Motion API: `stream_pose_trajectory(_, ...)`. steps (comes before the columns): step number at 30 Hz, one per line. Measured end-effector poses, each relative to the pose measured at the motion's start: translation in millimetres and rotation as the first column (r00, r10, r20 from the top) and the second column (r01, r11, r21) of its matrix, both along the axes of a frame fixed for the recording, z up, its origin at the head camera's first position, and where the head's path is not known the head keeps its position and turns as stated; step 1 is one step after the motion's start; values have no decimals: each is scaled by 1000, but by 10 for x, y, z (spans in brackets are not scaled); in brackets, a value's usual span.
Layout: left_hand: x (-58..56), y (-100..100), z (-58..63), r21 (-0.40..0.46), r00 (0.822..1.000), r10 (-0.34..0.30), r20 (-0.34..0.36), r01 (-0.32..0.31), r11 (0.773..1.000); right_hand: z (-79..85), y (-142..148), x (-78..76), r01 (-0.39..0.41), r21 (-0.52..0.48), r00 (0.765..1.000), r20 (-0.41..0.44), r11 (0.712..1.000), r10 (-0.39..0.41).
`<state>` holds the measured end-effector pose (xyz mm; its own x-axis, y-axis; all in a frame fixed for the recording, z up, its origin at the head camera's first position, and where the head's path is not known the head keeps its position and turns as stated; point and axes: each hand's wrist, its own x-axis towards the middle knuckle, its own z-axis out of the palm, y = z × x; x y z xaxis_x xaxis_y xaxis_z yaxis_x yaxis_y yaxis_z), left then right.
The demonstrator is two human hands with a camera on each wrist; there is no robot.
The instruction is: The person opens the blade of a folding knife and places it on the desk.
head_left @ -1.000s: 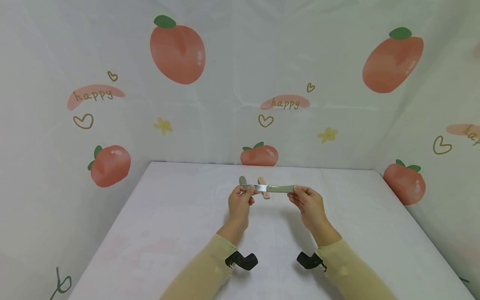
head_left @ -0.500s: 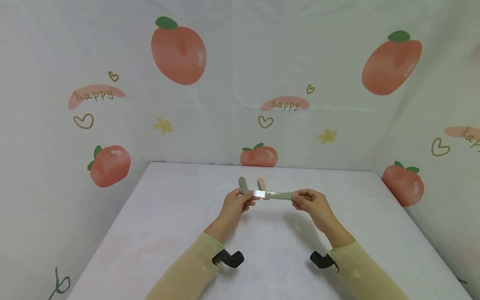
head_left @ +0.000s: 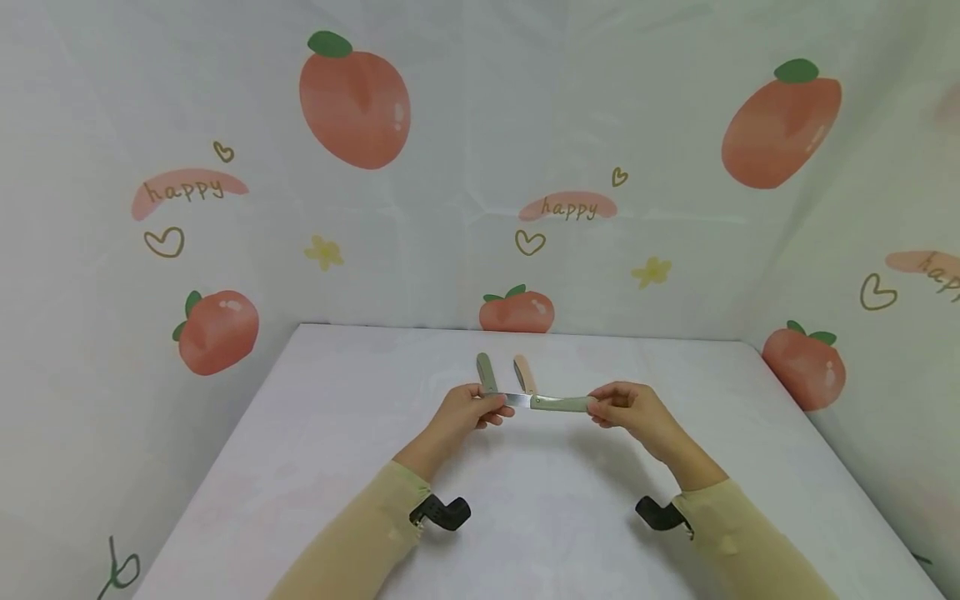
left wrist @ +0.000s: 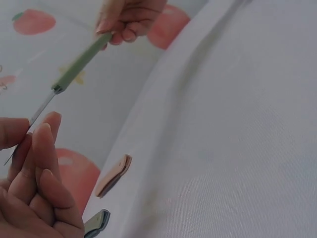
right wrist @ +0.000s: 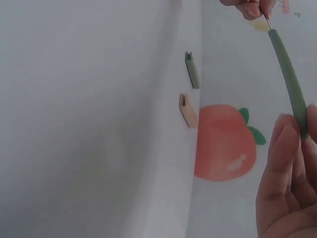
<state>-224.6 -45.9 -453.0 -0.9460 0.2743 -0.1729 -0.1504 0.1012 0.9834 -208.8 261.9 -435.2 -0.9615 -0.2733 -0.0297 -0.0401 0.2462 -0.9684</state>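
Observation:
An unfolded folding knife with a pale green handle and a silver blade is held level above the table, in the middle of the head view. My left hand pinches the blade between thumb and fingers; the tip pokes out past them in the left wrist view. At the other end, the handle's butt is pinched by my right hand. Behind the knife lie a folded green knife and a folded peach knife, side by side on the white table. Both also show in the right wrist view.
The white-covered table runs back to a curtain printed with fruit, hearts and the word "happy". A black wrist camera sits on the left sleeve, and another camera on the right one.
Both hands have come toward me with the knife, so the folded knives behind show more. My wrists have spread further apart. The pinch at each end stays the same.

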Motion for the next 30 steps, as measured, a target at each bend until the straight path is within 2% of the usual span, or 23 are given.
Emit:
stream_pose_trajectory(7, 0, -41, -20, -84, 997, -75, 10, 76, 994, 13, 66, 6, -50, 39, 997, 62, 998, 47)
stream_pose_trajectory(12, 3, -33, -46, -110, 992, -124, 22, 126, 986, 12, 117, 16, -65, 10, 992, 107, 998, 63)
stream_pose_trajectory(19, 26, -25, -60, -128, 985, -170, -28, 165, 978, 19, 207, 21, -64, -56, 985, 157, 996, 72)
stream_pose_trajectory(24, -13, -43, -92, -161, 987, -158, -41, 149, 976, 34, 320, 34, -80, -76, 980, 175, 994, 92)
stream_pose_trajectory(30, -137, -31, -134, -194, 996, -70, -48, 59, 979, 19, 532, 70, -65, -45, 971, 228, 997, 73)
